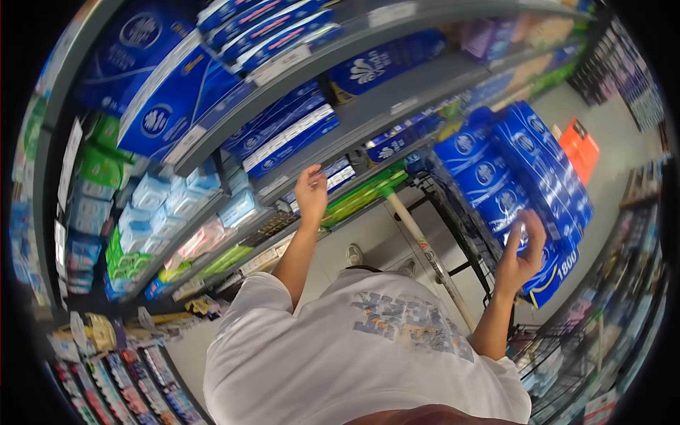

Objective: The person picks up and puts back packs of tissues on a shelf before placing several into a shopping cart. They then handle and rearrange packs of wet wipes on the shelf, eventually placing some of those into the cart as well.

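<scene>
My left hand [312,193] is raised in front of the shelves, fingers loosely bent and nothing visible in it. Behind it, a blue-and-white tissue pack [294,142] lies on a middle shelf. My right hand [520,256] has its fingers curved and apart, overlapping the near end of the large blue tissue packs [489,173] in this view. These shiny wrapped packs sit on a black wire shopping cart [460,244]; one shows the number 1800. The cart's pale handle bar [418,244] with a green end runs between my hands.
Shelves [283,166] on the left hold more blue tissue boxes [180,99] and light-blue packets [156,202]. An orange sign [579,150] stands beyond the cart. A rack of small hanging goods [127,386] is at lower left; more stocked shelves [623,283] line the right.
</scene>
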A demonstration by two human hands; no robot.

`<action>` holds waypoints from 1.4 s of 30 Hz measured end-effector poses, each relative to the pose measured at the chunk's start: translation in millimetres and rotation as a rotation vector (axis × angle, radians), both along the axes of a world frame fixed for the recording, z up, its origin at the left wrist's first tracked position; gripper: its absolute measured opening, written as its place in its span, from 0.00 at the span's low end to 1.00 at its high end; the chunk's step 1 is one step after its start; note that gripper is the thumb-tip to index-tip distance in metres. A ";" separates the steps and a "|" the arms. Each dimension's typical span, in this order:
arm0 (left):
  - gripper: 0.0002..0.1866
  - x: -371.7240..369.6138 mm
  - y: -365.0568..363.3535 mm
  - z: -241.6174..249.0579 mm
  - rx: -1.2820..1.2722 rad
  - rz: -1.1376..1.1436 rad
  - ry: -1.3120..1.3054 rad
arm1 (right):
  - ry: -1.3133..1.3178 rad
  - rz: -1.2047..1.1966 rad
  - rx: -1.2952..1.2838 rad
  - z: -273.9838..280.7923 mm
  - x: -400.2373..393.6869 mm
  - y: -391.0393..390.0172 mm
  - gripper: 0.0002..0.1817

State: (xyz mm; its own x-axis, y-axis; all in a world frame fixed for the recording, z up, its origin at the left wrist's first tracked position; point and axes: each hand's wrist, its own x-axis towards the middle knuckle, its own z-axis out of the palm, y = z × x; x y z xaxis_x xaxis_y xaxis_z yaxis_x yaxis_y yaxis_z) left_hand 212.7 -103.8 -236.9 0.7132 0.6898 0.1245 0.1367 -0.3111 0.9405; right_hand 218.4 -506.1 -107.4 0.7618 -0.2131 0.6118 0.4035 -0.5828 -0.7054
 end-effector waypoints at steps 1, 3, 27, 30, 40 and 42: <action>0.14 -6.0 14.0 -5.9 -0.010 0.030 -0.003 | 0.024 0.072 0.045 -2.2 3.1 13.6 0.10; 0.16 -16.2 43.4 -20.6 0.089 0.143 0.030 | 0.092 0.180 0.112 -8.8 11.6 40.5 0.09; 0.44 -15.6 249.7 -89.7 -0.089 0.203 0.199 | 0.469 0.619 -0.291 -182.6 227.4 428.4 0.44; 0.37 -15.9 264.3 -108.9 -0.184 0.113 0.099 | 0.577 0.642 -0.156 -184.1 233.7 429.3 0.45; 0.34 -31.6 212.7 -45.3 -0.273 0.095 -0.049 | 0.471 0.599 0.098 -192.4 233.5 401.3 0.35; 0.32 -35.5 192.9 -23.7 -0.307 0.135 -0.139 | 0.488 0.583 0.147 -174.0 217.7 379.1 0.35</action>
